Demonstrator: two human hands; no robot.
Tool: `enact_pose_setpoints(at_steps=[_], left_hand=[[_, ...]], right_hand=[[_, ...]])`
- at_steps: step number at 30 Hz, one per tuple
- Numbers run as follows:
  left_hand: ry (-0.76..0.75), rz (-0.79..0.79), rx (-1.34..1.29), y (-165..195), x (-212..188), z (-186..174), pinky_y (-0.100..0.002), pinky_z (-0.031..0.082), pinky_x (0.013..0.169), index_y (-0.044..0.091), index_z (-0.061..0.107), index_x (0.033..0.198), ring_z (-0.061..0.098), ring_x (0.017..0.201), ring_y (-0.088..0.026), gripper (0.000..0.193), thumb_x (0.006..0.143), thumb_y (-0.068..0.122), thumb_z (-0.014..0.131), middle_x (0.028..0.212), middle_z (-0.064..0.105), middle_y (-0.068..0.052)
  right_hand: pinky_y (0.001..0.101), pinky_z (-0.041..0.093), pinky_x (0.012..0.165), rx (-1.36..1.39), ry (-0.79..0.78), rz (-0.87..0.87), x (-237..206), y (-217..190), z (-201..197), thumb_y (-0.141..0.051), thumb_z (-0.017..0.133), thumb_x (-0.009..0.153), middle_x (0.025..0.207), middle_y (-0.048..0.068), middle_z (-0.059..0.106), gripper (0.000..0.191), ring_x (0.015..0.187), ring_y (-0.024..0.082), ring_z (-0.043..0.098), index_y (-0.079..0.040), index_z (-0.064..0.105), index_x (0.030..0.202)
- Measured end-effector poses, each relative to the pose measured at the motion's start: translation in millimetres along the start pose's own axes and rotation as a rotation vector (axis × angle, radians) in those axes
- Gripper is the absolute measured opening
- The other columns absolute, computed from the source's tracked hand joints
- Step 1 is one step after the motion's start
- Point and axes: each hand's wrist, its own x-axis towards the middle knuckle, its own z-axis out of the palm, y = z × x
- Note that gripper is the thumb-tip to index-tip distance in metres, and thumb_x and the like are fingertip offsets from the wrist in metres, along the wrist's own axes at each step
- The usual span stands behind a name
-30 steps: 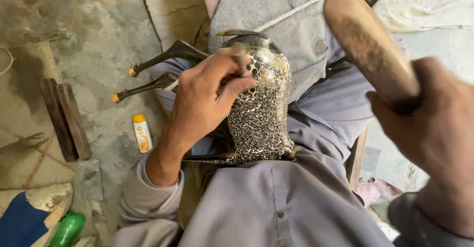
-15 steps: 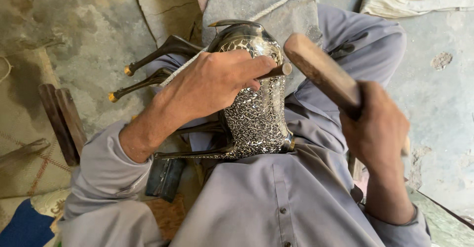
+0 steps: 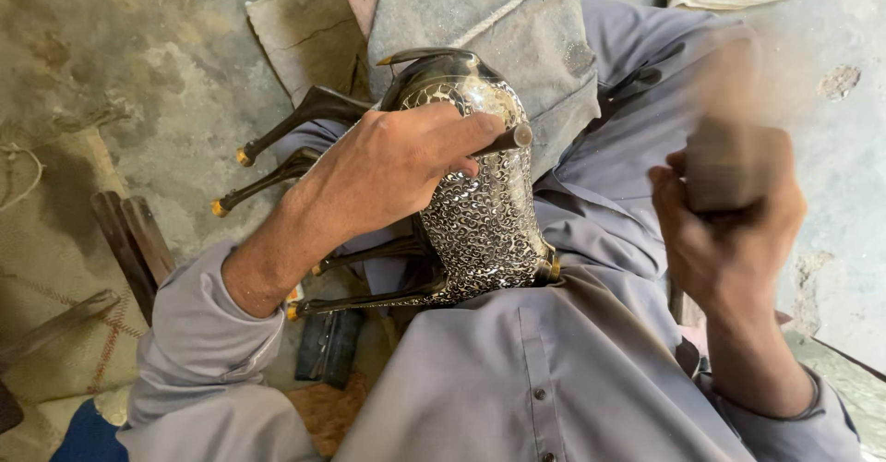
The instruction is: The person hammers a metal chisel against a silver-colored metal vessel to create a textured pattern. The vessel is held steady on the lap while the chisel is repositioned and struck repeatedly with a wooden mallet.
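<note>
Close to the body, the right hand (image 3: pixel 729 231) has its fingers shut tight round a blurry wooden mallet (image 3: pixel 734 162), and farther out the left hand (image 3: pixel 397 171) pinches a thin punch (image 3: pixel 506 139) against the hard, heavy-looking metal animal figure (image 3: pixel 475 213) lying in the lap, best gripped by its thick body, not its thin legs.

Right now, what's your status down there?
Left hand pins punch on patterned metal figure. Right hand grips blurred mallet. Nothing between them.

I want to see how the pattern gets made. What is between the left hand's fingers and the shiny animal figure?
In the head view, the left hand pinches a thin metal punch against the patterned metal animal figure; nothing else lies between.
</note>
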Motion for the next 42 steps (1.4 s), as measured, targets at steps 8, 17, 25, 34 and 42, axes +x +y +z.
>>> enact_pose_setpoints(at_steps=[8,17,25,34,42], left_hand=[[-0.022,0.010,0.047,4.6,4.3,-4.9,-0.040,0.056,0.061,0.011,0.058,0.125,0.070,0.075,-0.030,0.032,0.096,0.003,0.069,0.085,0.065,-0.010],[-0.056,0.020,0.035,3.7,4.7,-5.1,-0.037,0.058,0.062,0.012,0.059,0.126,0.072,0.076,-0.027,0.032,0.096,0.000,0.063,0.087,0.067,-0.007],[-0.066,0.026,0.049,4.0,5.6,-4.4,-0.034,0.060,0.061,0.011,0.061,0.127,0.072,0.073,-0.024,0.035,0.095,-0.004,0.061,0.087,0.068,-0.006],[-0.094,0.050,0.083,6.8,5.4,-5.8,-0.034,0.059,0.061,0.012,0.061,0.127,0.071,0.074,-0.024,0.034,0.096,-0.002,0.061,0.087,0.066,-0.005],[-0.070,0.085,0.106,13.2,1.0,-2.9,-0.036,0.058,0.060,0.015,0.060,0.131,0.068,0.070,-0.025,0.037,0.096,0.002,0.064,0.084,0.062,-0.006]], right_hand=[[0.0267,0.056,0.076,0.002,0.002,0.035,-12.6,20.2,-6.9,-0.001,0.076,0.101,0.094,0.011,0.070,0.020,0.083,0.015,0.069,-0.001,0.059,0.112],[0.0325,0.058,0.077,0.125,0.049,0.022,-10.8,14.9,-5.5,0.001,0.073,0.093,0.096,0.013,0.070,0.022,0.085,0.018,0.070,-0.002,0.066,0.113],[0.0451,0.052,0.067,-0.683,0.098,-0.393,0.3,-11.2,-2.9,0.015,0.075,0.073,0.086,0.018,0.070,0.039,0.076,0.033,0.069,0.003,0.068,0.109],[0.0334,0.049,0.065,0.634,0.103,0.497,-4.1,-6.4,0.2,0.001,0.072,0.074,0.087,0.002,0.070,0.040,0.071,0.017,0.064,-0.017,0.062,0.108],[0.0383,0.050,0.079,-0.232,0.130,-0.107,-30.1,19.6,1.8,0.012,0.075,0.083,0.098,0.017,0.063,0.031,0.090,0.027,0.062,0.004,0.061,0.110]])
